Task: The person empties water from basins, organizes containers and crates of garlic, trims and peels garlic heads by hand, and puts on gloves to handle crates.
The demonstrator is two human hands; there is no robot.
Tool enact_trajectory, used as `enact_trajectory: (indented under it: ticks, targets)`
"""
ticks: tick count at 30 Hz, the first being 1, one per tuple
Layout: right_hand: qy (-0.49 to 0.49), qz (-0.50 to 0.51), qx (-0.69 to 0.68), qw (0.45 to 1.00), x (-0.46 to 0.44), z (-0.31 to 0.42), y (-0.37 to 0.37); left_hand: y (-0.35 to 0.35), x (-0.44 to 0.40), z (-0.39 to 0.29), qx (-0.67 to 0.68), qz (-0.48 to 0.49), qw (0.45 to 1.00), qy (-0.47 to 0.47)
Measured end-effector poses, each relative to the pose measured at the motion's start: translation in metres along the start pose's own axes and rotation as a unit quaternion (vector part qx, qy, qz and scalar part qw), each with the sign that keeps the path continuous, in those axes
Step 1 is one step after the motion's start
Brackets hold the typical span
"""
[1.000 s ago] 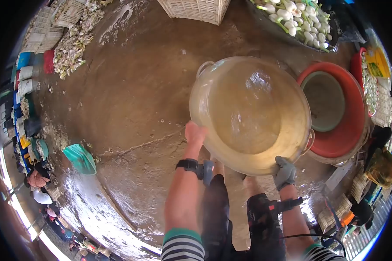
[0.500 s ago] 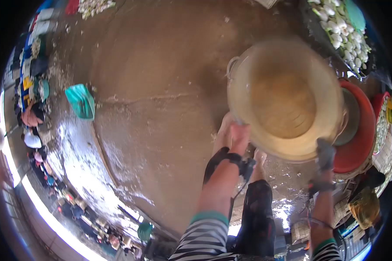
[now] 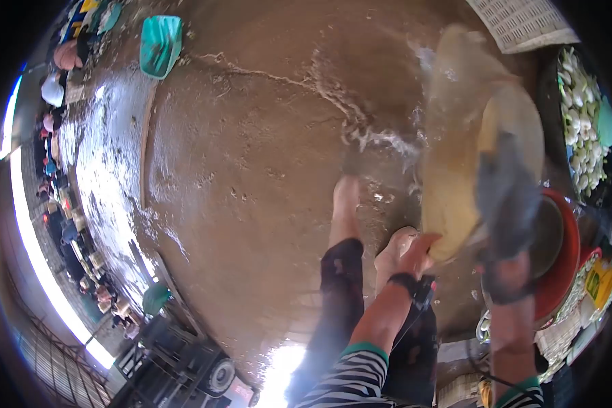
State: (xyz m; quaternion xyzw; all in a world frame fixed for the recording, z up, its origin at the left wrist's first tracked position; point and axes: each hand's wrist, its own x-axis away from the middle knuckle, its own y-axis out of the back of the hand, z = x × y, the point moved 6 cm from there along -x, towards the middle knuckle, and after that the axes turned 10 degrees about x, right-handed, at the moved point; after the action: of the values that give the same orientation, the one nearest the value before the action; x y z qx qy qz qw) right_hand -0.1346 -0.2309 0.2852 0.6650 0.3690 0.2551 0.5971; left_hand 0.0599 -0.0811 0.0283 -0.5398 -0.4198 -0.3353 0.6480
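A large yellowish basin (image 3: 455, 156) is tipped steeply on its side above the wet floor, blurred by motion. My left hand (image 3: 420, 253) is closed on its near rim, at the lower end. My right hand (image 3: 506, 194), in a dark grey glove, is at the basin's right side and grips it; its fingers are smeared. Frothy water (image 3: 381, 136) streaks across the floor to the left of the basin. My bare feet stand just left of and below it.
A red tub (image 3: 566, 272) stands at the right, partly behind my right arm. Beyond it is a dark container of white bulbs (image 3: 579, 129). A woven crate (image 3: 523, 24) lies at the top right, a green crate (image 3: 160, 47) at the upper left. People and a vehicle (image 3: 183, 360) are farther left.
The basin has turned from face-up, with brownish contents showing, onto its side. Splashed water now shows on the floor. My view has shifted, and both hands have stayed with the basin.
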Motion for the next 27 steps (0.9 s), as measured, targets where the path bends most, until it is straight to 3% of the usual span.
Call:
enact_trajectory:
  ticks: [3, 7, 10, 14, 21, 24, 27]
  targets:
    - [0.134, 0.028, -0.045, 0.99, 0.044, 0.121, 0.02, 0.041, 0.083, -0.012, -0.059, 0.061, 0.988, -0.126]
    - [0.257, 0.091, -0.072, 0.959, 0.1, 0.253, 0.021, 0.132, 0.146, -0.026, -0.055, -0.072, 0.988, -0.123]
    - [0.275, 0.195, -0.202, 0.92, 0.132, 0.334, 0.016, 0.187, 0.18, -0.047, -0.059, -0.114, 0.984, -0.123]
    - [0.268, 0.273, -0.252, 0.889, 0.164, 0.413, 0.035, 0.24, 0.212, -0.081, -0.088, -0.115, 0.982, -0.119]
    - [0.209, 0.333, -0.252, 0.884, 0.167, 0.447, 0.049, 0.281, 0.24, -0.121, -0.137, -0.073, 0.98, -0.125]
    - [0.188, 0.239, -0.275, 0.912, 0.166, 0.435, 0.059, 0.282, 0.25, -0.122, -0.162, -0.051, 0.978, -0.122]
    - [0.168, 0.22, -0.257, 0.926, 0.163, 0.417, 0.064, 0.275, 0.26, -0.118, -0.195, -0.03, 0.972, -0.126]
